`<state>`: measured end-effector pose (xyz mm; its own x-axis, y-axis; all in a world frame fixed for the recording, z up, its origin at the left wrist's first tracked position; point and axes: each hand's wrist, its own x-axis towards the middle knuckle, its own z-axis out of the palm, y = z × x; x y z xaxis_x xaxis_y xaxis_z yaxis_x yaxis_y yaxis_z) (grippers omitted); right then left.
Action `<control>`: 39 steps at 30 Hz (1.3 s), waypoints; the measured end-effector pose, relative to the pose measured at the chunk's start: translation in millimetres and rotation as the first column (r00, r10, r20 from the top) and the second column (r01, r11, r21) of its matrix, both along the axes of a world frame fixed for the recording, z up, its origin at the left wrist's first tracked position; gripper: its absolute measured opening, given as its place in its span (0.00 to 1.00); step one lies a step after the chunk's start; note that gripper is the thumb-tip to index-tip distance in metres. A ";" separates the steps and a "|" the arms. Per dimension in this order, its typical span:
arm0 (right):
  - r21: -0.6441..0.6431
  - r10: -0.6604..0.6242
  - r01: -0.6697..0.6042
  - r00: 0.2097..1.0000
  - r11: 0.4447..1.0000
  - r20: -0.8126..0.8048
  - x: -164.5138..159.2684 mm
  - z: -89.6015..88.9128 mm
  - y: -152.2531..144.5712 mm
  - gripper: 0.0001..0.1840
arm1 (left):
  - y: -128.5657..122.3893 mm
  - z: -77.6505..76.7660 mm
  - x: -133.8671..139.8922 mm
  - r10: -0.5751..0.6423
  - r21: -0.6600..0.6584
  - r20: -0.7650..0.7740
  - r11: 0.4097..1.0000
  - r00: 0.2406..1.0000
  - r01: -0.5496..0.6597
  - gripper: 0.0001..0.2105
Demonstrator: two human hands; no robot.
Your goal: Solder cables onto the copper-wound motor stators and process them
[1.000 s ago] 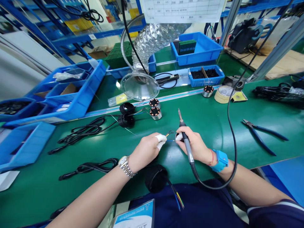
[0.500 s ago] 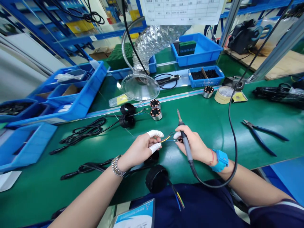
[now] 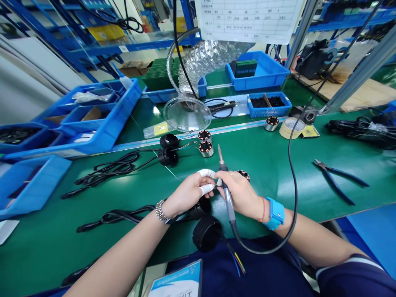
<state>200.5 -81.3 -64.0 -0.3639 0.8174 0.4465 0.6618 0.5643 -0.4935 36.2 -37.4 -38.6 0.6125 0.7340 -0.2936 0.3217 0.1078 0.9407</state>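
Note:
My left hand [image 3: 194, 189], with white finger cots on thumb and forefinger, pinches thin wires [image 3: 215, 187], mostly hidden by the fingers. Close against it, my right hand [image 3: 243, 194] grips a soldering iron [image 3: 228, 200], its tip pointing up and away. The right fingertips also meet at the wires. Behind the right hand's knuckles a copper-wound motor stator [image 3: 244, 175] partly shows. Below the hands lies a black round housing [image 3: 206, 234] with coloured wire ends [image 3: 236, 262]. Another black housing [image 3: 201, 207] is partly covered by my left hand.
Two stators [image 3: 206, 149] and black housings [image 3: 168, 156] with coiled cables [image 3: 114, 165] lie ahead. A fume-extraction hood [image 3: 187, 117] hangs beyond them. Cutting pliers [image 3: 337, 177] and a tape roll [image 3: 291, 128] lie right. Blue bins [image 3: 123, 111] stand left; the iron's cord [image 3: 293, 181] loops past my right arm.
My right hand has moved left with the soldering iron, so the fingertips of both hands now meet. The wire stretch between them is hidden, and the stator shows behind the right hand.

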 end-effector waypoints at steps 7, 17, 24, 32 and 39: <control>-0.041 0.060 -0.059 0.998 0.997 0.023 19.1 -3.8 -1.5 0.18 | -2.6 4.2 -2.8 -0.100 0.395 -0.226 0.900 0.969 0.185 0.09; -0.108 0.010 -0.037 0.971 0.994 -0.240 46.1 -13.9 -7.0 0.18 | -4.2 5.4 21.1 -0.041 0.579 -0.443 0.749 0.896 0.321 0.04; -0.133 0.019 -0.062 0.952 0.989 -0.305 44.2 -15.6 -3.5 0.19 | -5.4 0.4 25.2 -0.041 0.509 -0.337 0.832 0.941 0.219 0.06; -0.181 0.014 -0.080 0.940 0.980 -0.340 40.2 -9.3 -3.2 0.18 | -6.3 -2.4 24.6 -0.029 0.504 -0.332 0.839 0.943 0.203 0.06; -0.211 -0.026 -0.054 0.933 0.976 -0.358 41.9 -9.6 -3.9 0.18 | -6.0 -2.3 24.7 -0.025 0.518 -0.335 0.830 0.942 0.206 0.06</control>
